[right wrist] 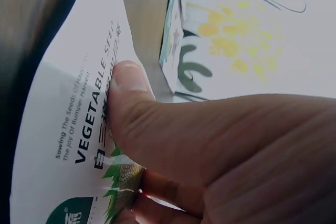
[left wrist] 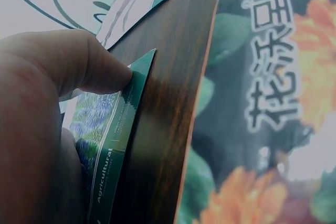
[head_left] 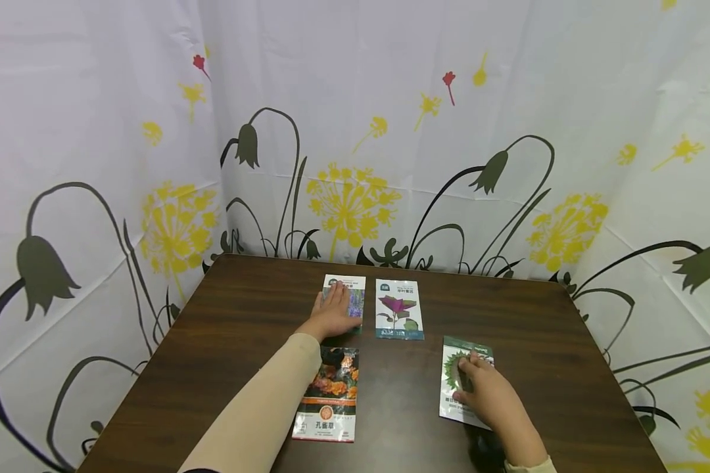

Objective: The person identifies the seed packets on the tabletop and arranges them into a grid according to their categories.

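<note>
My left hand lies with its fingers straight on a lavender seed packet at the back of the table. In the left wrist view the thumb touches the packet's green edge. Front right, my right hand rests on a white and green vegetable seed packet, its thumb and fingertips apart on the printed face. The right wrist view has the thumb pressing the packet's face. Part of each packet is hidden under the hand.
A packet with a purple flower lies right of the lavender one. Nearer me, beside the left forearm, lies a packet with orange marigolds. All lie on a dark wooden table, with a flower-printed curtain behind.
</note>
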`<control>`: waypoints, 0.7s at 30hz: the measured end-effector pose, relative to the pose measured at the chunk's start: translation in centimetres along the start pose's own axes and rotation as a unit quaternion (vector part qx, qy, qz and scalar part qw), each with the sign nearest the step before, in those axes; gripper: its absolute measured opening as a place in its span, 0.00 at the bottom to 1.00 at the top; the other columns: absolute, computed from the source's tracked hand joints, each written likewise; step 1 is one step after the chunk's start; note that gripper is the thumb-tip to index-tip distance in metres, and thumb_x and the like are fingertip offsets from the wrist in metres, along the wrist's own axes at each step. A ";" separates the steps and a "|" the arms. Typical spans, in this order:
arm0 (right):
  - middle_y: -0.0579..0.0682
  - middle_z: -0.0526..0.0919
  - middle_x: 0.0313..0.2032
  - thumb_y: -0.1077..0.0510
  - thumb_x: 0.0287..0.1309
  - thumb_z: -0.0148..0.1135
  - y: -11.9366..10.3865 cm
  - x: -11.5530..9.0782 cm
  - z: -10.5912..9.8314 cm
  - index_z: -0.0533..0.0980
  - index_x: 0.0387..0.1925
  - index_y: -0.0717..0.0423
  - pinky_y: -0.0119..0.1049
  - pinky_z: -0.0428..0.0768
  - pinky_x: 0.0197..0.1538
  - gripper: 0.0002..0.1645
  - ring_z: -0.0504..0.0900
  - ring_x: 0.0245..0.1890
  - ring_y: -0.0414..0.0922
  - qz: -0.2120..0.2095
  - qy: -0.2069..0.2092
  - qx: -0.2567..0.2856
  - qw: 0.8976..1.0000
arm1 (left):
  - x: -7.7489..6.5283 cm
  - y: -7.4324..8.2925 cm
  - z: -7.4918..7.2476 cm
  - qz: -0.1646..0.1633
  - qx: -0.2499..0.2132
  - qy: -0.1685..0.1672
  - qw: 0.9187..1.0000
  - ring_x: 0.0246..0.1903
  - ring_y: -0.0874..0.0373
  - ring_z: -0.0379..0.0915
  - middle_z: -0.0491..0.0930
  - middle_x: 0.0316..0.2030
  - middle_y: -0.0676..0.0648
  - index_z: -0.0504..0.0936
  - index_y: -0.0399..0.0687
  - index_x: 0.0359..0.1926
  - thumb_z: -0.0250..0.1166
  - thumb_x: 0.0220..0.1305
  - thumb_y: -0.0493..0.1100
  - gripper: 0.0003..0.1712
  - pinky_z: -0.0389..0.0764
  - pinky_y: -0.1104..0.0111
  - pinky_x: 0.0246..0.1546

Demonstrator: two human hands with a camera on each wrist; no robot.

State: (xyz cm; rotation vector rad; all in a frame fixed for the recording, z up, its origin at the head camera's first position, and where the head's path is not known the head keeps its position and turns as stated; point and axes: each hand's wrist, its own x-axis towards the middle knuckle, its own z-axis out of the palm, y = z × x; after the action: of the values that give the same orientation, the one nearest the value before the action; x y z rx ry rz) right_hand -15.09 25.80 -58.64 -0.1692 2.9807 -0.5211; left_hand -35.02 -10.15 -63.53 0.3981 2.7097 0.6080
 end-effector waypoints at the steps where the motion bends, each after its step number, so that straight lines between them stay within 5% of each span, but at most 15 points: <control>1: 0.74 0.71 0.75 0.48 0.56 0.83 -0.2 -0.1 0.2 0.79 0.71 0.62 0.69 0.77 0.69 0.44 0.74 0.74 0.73 -0.002 0.003 -0.002 1.000 | 0.0 0.0 0.0 -0.001 0.002 0.001 1.000 0.88 0.49 0.16 0.22 0.89 0.45 0.34 0.49 0.89 0.56 0.73 0.72 0.63 0.17 0.45 0.85; 13: 0.70 0.79 0.70 0.42 0.52 0.85 -5.0 -1.7 1.7 0.82 0.67 0.60 0.65 0.81 0.67 0.45 0.81 0.68 0.69 -0.033 0.014 -0.026 0.999 | 0.2 0.4 0.1 -0.015 0.034 0.020 0.999 0.88 0.49 0.12 0.21 0.88 0.44 0.33 0.50 0.90 0.49 0.81 0.65 0.53 0.17 0.44 0.85; 21: 0.68 0.77 0.74 0.49 0.51 0.86 -5.8 -2.7 2.0 0.80 0.70 0.61 0.66 0.77 0.71 0.47 0.78 0.71 0.70 -0.067 0.006 0.023 0.997 | -0.3 0.7 0.6 -0.006 0.016 0.057 0.998 0.88 0.40 0.16 0.27 0.89 0.36 0.46 0.39 0.89 0.55 0.77 0.63 0.54 0.20 0.43 0.86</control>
State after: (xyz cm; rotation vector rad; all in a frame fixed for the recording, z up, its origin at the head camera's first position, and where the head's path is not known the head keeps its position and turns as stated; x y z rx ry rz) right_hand -11.61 20.04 -58.23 -0.3649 2.9803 -0.6081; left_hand -34.36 -9.46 -63.65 0.3656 2.8319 0.6018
